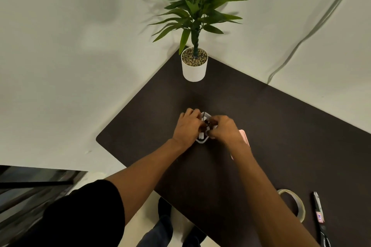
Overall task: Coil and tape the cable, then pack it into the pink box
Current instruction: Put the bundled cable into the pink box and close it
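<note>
- Cable (202, 139), white, coiled, sitting mid dark table (271, 126), held between both hands
- left hand (187, 127) and right hand (224, 128) both pinching it with curled fingers
- pink box (245, 136) peeking out under right wrist
- tape roll (297, 202) lying near right

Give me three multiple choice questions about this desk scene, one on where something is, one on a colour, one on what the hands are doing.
1. Where is the tape roll?
A. beside the plant pot
B. near the desk's right front, beside the scissors
C. on the floor

2. What colour is the plant pot?
A. white
B. black
C. pink

3. What are the left hand and right hand doing?
A. resting flat
B. lifting the pot
C. both gripping the coiled cable

Answers: B, it lies by the scissors; A, the pot is plainly white; C, fingers curl on the white coil.
</note>
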